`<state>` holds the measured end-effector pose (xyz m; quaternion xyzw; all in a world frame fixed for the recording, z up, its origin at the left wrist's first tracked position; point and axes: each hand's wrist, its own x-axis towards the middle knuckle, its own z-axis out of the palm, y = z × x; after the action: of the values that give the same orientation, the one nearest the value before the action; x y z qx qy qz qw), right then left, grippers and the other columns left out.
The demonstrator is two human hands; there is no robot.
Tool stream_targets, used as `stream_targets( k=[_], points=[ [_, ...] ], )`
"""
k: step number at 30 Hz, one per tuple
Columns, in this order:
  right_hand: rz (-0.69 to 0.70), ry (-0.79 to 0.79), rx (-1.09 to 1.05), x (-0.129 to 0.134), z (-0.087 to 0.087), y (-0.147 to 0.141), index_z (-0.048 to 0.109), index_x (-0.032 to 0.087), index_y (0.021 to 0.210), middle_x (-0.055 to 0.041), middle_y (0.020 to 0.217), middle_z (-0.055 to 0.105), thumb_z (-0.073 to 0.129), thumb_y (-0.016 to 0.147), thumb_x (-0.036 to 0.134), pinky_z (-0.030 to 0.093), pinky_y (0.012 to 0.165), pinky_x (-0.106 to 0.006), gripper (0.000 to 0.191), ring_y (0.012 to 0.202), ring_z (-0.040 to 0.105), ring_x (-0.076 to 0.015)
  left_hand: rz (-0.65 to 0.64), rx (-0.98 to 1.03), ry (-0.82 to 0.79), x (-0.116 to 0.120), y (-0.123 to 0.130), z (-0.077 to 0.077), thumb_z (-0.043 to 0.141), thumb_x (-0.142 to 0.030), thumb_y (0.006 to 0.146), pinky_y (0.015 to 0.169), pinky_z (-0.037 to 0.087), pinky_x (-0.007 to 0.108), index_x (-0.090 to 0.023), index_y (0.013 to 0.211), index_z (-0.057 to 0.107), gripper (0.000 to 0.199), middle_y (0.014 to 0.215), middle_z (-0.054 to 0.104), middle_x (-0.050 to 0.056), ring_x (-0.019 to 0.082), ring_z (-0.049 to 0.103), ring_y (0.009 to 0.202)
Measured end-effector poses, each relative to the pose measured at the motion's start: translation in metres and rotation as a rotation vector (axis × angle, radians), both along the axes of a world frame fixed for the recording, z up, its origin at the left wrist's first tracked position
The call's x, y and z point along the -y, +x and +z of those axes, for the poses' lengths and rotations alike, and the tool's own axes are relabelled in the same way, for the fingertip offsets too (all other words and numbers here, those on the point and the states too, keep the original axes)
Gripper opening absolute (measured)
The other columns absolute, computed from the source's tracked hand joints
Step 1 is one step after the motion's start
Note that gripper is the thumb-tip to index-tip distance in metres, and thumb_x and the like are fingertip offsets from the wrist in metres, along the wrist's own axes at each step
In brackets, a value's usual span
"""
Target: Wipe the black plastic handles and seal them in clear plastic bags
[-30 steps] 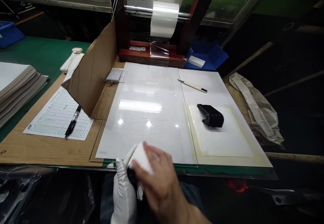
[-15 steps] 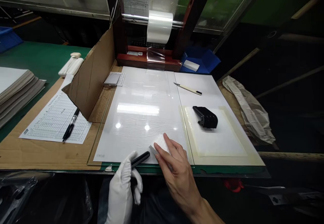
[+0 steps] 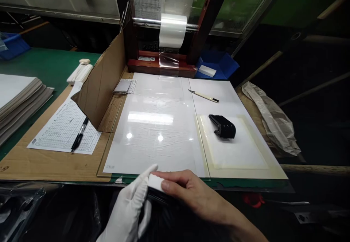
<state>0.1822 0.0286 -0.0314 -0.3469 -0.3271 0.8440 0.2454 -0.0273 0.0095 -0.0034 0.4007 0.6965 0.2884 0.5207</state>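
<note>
Well, bench: a green mat (image 3: 41,65) under a wooden board (image 3: 51,165), which seems set there as a flat work surface.
Work surface: one glossy white panel (image 3: 153,125), lying flat in front of the person, probably placed for easy reach.
Behind the panel: one film roll (image 3: 172,30) on a steel bar, and one blue bin (image 3: 216,67) holding a second white block (image 3: 207,70).
Left side: one cardboard divider (image 3: 101,81), apparently screening the paperwork from the panel; one paper stack (image 3: 16,103); one printed form (image 3: 65,127) with one black pen (image 3: 78,138) on it.
Right side: one cream pad (image 3: 232,143) bearing one black part (image 3: 222,126), and one craft knife (image 3: 203,96) above it, both just off the main panel.
Hands: the gloved left hand (image 3: 127,209) and bare right hand (image 3: 191,191) are together at the near edge, clamped on one white block (image 3: 155,182).
Block: between the hands, just off the panel's near edge; something dark lies beneath it, too hidden to name.
</note>
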Motion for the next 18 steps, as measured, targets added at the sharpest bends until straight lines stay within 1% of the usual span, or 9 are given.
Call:
stream_targets(
  k=[4,6,8,9,11,12,14,16,18],
  points=[
    [-0.019,0.001,0.006,-0.004,0.001,0.004,0.063,0.027,0.134,-0.0060,0.137,0.065,0.069,0.092,0.049,0.032,0.121,-0.043,0.047,0.135,0.055,-0.0255,0.098,0.065,-0.087,-0.001,0.001,-0.001,0.069,-0.057,0.078,0.036,0.043,0.023,-0.019,0.123,0.072,0.060,0.041,0.051,-0.001,0.024,0.064,0.053],
    [0.006,0.030,0.000,-0.007,0.002,0.005,0.062,0.028,0.134,-0.0058,0.135,0.067,0.068,0.093,0.049,0.033,0.121,-0.047,0.047,0.133,0.056,-0.0266,0.156,0.129,-0.124,-0.001,0.003,0.000,0.074,-0.055,0.074,0.034,0.038,0.022,-0.018,0.119,0.074,0.059,0.041,0.048,-0.002,0.020,0.058,0.047],
    [-0.007,0.066,0.006,-0.006,0.002,0.002,0.064,0.029,0.133,-0.0050,0.134,0.067,0.067,0.094,0.049,0.034,0.121,-0.049,0.044,0.132,0.057,-0.0268,0.225,0.184,-0.158,-0.002,0.008,0.001,0.074,-0.057,0.074,0.033,0.032,0.020,-0.019,0.118,0.073,0.058,0.043,0.044,-0.004,0.014,0.048,0.040],
    [-0.053,0.080,0.032,-0.004,0.000,-0.003,0.065,0.030,0.132,-0.0045,0.136,0.066,0.067,0.094,0.048,0.032,0.122,-0.050,0.042,0.134,0.056,-0.0265,0.277,0.208,-0.168,-0.002,0.012,0.002,0.071,-0.059,0.077,0.032,0.027,0.019,-0.019,0.121,0.071,0.059,0.043,0.039,-0.006,0.011,0.039,0.035],
    [-0.232,0.143,0.128,0.006,-0.008,-0.018,0.064,0.033,0.133,-0.0040,0.142,0.062,0.066,0.094,0.048,0.029,0.123,-0.052,0.042,0.139,0.051,-0.0262,0.392,0.252,-0.149,-0.003,0.019,0.002,0.061,-0.064,0.085,0.032,0.018,0.016,-0.020,0.126,0.066,0.060,0.044,0.030,-0.010,0.006,0.023,0.032],
    [-0.338,0.223,0.201,0.012,-0.013,-0.027,0.062,0.034,0.135,-0.0040,0.147,0.057,0.066,0.095,0.047,0.028,0.123,-0.053,0.043,0.142,0.047,-0.0262,0.443,0.278,-0.128,-0.003,0.023,0.001,0.058,-0.064,0.088,0.032,0.017,0.016,-0.020,0.124,0.067,0.057,0.045,0.027,-0.011,0.005,0.019,0.032],
    [-0.493,0.486,0.355,0.022,-0.024,-0.043,0.058,0.037,0.140,-0.0041,0.157,0.045,0.062,0.098,0.042,0.028,0.123,-0.058,0.042,0.147,0.039,-0.0270,0.489,0.348,-0.114,-0.002,0.028,-0.004,0.058,-0.064,0.088,0.033,0.021,0.016,-0.018,0.102,0.072,0.050,0.044,0.028,-0.010,0.005,0.021,0.033],
    [-0.521,0.736,0.484,0.025,-0.031,-0.050,0.054,0.039,0.142,-0.0035,0.161,0.037,0.058,0.101,0.033,0.032,0.121,-0.059,0.042,0.148,0.037,-0.0268,0.444,0.400,-0.156,0.000,0.030,-0.010,0.060,-0.065,0.086,0.033,0.027,0.018,-0.017,0.074,0.068,0.050,0.040,0.031,-0.007,0.006,0.029,0.033],
    [-0.483,0.884,0.561,0.019,-0.036,-0.047,0.051,0.041,0.144,-0.0033,0.162,0.037,0.056,0.101,0.024,0.040,0.117,-0.056,0.047,0.145,0.040,-0.0247,0.377,0.423,-0.217,0.003,0.028,-0.018,0.061,-0.067,0.083,0.030,0.029,0.022,-0.020,0.060,0.062,0.053,0.037,0.036,-0.004,0.009,0.034,0.031]
  ],
)
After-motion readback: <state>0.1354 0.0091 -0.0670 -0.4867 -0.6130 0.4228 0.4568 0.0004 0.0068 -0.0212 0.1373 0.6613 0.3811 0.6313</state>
